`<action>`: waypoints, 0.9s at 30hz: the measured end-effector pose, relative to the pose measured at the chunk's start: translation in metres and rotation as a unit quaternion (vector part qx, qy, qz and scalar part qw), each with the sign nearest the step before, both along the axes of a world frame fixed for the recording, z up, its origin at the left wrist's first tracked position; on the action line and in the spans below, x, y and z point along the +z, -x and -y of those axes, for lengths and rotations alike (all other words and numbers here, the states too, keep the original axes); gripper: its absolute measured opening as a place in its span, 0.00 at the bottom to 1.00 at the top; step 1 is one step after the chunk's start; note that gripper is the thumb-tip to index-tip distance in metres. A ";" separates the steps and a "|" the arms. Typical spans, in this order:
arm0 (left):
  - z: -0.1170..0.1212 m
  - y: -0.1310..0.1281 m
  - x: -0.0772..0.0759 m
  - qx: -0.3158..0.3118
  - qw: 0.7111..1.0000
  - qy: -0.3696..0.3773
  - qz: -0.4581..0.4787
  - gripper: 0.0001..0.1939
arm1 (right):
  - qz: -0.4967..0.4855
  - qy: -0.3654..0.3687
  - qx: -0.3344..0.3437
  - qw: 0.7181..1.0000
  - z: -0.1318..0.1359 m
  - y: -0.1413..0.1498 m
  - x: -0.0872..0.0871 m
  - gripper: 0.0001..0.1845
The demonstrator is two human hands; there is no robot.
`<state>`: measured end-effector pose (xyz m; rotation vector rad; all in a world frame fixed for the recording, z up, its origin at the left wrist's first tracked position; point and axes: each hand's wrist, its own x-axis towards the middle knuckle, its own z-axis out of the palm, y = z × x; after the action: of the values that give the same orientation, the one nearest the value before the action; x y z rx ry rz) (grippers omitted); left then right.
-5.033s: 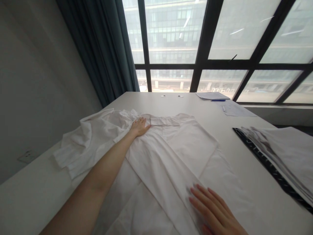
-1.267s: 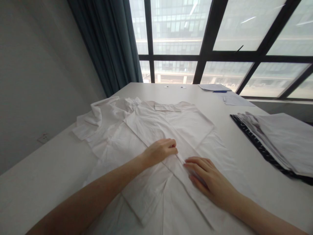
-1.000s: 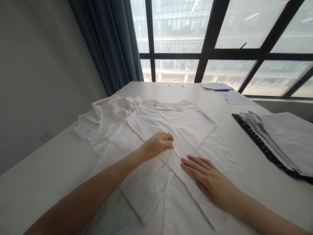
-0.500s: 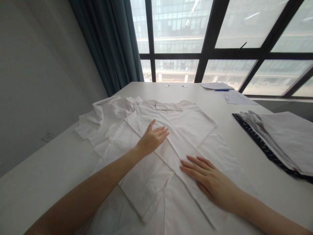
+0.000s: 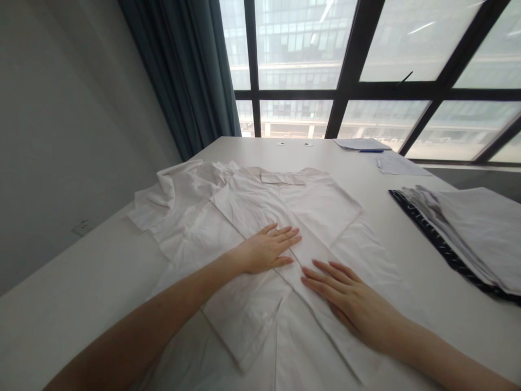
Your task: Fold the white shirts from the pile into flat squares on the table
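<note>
A white shirt (image 5: pixel 313 209) lies spread on the table, its collar at the far end and one sleeve folded diagonally across the body. My left hand (image 5: pixel 271 248) rests on the folded part near the middle, fingers spread and palm down. To its right, my right hand (image 5: pixel 340 290) lies flat on the same fold, fingers stretched out. Neither hand grips the cloth. More crumpled white fabric (image 5: pixel 171 184) sits at the shirt's left side; whether it belongs to the same garment I cannot tell.
On the right, a stack of folded white cloth (image 5: pixel 484 228) lies on a black sheet with white marks (image 5: pixel 431 233). Papers (image 5: pixel 362 144) and a blue pen (image 5: pixel 371 151) are at the far right of the white table (image 5: pixel 65 277). Beyond stand a dark curtain (image 5: pixel 191 70) and windows.
My left hand has slid right and slightly toward me over the shirt, closer to my right hand. The right hand stays in nearly the same place.
</note>
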<state>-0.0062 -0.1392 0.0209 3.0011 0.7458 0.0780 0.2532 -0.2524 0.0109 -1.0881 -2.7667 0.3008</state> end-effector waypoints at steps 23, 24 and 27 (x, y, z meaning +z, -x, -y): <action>-0.051 0.040 -0.005 0.215 0.976 0.008 -0.045 0.36 | 0.025 0.002 0.006 1.000 0.000 0.000 0.000 0.33; -0.053 0.042 -0.006 0.221 0.974 0.017 -0.041 0.36 | 0.026 0.001 0.006 1.000 0.000 0.000 0.000 0.33; -0.060 0.046 -0.009 0.235 0.971 0.033 -0.029 0.36 | 0.023 -0.003 0.002 1.000 0.001 0.001 -0.001 0.33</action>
<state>-0.0523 -0.0793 0.0123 2.7074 1.4188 -0.0178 0.2522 -0.2534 0.0098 -1.1004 -2.8085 0.2712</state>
